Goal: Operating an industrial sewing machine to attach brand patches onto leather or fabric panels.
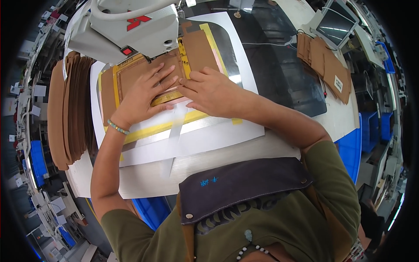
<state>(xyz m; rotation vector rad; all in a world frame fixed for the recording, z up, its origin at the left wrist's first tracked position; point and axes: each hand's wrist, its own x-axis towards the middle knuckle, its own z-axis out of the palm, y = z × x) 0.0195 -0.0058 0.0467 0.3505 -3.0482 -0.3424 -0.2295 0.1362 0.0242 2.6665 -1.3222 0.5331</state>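
Note:
A brown fabric panel [152,67] lies inside a yellow-taped frame [168,97] beneath the head of a white sewing machine [126,32]. My left hand [146,92] rests on the panel and the frame's near edge, its fingers spread and holding nothing. Close beside it, my right hand [210,92] presses at the frame's right corner, with fingers stretched to the left and the thumb apart. Under both hands is a larger brown piece [198,48], edged with yellow tape on a white sheet [209,139]. A pale translucent strip [173,137] hangs toward me.
Folded brown pieces [69,113] stand stacked at the left. More brown pieces [325,65] lie at the right, near a screen [337,24] on a stand. A blue bin [349,150] is beside the table. The machine head hangs low just beyond my fingers.

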